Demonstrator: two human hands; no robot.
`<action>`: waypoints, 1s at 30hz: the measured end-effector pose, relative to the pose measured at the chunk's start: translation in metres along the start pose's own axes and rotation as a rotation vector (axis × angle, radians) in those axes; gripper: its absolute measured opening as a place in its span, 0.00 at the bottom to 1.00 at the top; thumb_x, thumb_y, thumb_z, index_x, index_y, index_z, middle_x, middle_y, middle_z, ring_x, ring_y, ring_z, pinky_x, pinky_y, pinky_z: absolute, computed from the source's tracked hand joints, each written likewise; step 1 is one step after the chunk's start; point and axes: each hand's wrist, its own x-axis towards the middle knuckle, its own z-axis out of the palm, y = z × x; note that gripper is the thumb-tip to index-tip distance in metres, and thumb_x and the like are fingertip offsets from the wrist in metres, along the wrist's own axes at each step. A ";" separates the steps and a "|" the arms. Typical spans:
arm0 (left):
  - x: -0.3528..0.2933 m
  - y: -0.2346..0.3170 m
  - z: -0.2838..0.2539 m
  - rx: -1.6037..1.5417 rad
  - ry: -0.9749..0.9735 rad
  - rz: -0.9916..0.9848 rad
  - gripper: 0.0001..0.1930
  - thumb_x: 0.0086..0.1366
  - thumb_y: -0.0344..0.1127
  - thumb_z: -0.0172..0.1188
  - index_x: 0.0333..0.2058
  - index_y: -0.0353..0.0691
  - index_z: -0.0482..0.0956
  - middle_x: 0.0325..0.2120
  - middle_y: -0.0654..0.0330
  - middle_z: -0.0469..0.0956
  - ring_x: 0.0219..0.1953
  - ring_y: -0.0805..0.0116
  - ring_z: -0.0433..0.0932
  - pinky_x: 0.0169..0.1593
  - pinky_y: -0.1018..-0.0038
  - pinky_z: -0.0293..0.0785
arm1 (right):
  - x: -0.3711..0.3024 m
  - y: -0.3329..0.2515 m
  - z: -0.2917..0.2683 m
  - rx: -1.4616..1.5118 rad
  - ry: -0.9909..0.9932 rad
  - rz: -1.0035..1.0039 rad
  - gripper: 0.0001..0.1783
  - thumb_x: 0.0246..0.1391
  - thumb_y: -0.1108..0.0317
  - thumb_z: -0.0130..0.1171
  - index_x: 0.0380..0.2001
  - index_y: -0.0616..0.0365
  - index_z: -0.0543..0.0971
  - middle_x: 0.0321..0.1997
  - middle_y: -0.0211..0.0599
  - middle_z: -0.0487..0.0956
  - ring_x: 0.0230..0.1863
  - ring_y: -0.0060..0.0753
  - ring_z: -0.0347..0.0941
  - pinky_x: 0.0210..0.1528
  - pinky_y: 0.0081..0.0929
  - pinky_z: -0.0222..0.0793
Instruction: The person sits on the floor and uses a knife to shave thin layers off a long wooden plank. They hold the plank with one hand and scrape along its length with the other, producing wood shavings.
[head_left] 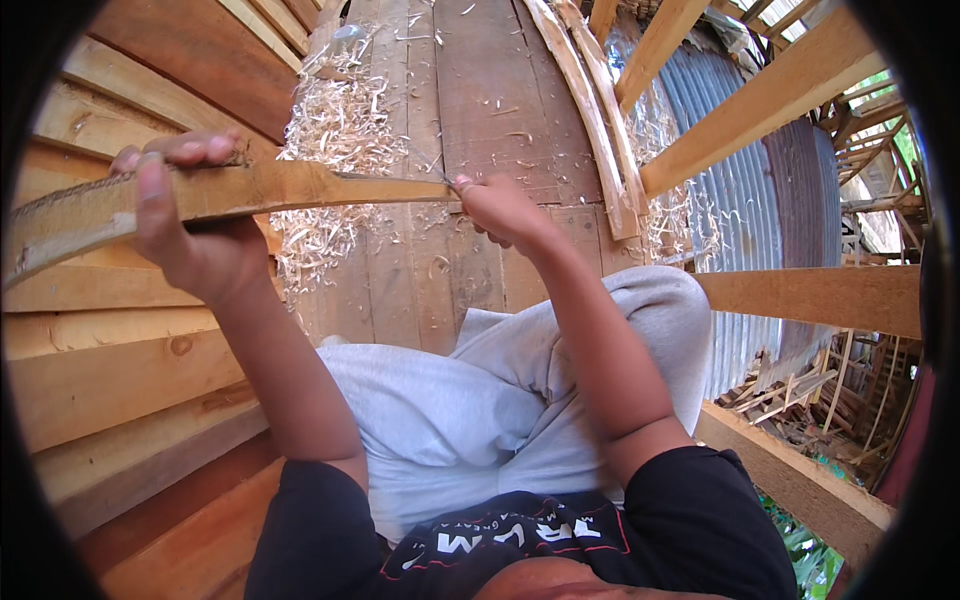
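A long, pale wooden strip [230, 195], rough-edged at its wide left end and tapering to a thin point, spans from nine o'clock toward centre. The left hand [185, 225] clenches around it; the right hand [500, 210] pinches its tip, above scattered wood shavings [335, 130].

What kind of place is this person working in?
Most likely an open-air carpentry site or wooden building under construction. Wood shavings litter the plank floor, bare timber beams frame the side, and the left hand grips a rough wooden strip.
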 end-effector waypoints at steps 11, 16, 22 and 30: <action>0.000 -0.007 0.031 0.378 0.313 0.194 0.07 0.57 0.28 0.60 0.29 0.27 0.76 0.20 0.51 0.78 0.20 0.63 0.79 0.29 0.71 0.78 | -0.036 -0.020 0.036 -0.247 0.429 -0.267 0.31 0.60 0.54 0.34 0.32 0.72 0.79 0.36 0.71 0.76 0.40 0.68 0.73 0.49 0.51 0.66; -0.002 -0.007 0.038 0.340 0.306 0.160 0.08 0.58 0.28 0.62 0.28 0.27 0.76 0.20 0.52 0.78 0.20 0.67 0.78 0.29 0.73 0.78 | -0.004 0.017 0.032 -0.236 0.461 -0.161 0.30 0.58 0.54 0.36 0.31 0.72 0.79 0.36 0.70 0.76 0.42 0.67 0.73 0.50 0.51 0.66; -0.003 -0.003 0.030 0.361 0.263 0.163 0.08 0.58 0.28 0.61 0.26 0.27 0.76 0.20 0.53 0.78 0.20 0.69 0.79 0.29 0.75 0.78 | -0.042 -0.029 0.029 -0.363 0.340 -0.271 0.28 0.57 0.54 0.37 0.35 0.70 0.79 0.40 0.68 0.76 0.46 0.64 0.73 0.52 0.51 0.66; -0.002 -0.003 0.028 0.363 0.237 0.192 0.08 0.57 0.26 0.63 0.31 0.28 0.74 0.20 0.55 0.78 0.20 0.70 0.79 0.28 0.74 0.79 | 0.003 0.021 0.016 -0.671 0.314 -0.123 0.20 0.58 0.66 0.38 0.39 0.65 0.79 0.41 0.65 0.76 0.43 0.64 0.74 0.46 0.48 0.69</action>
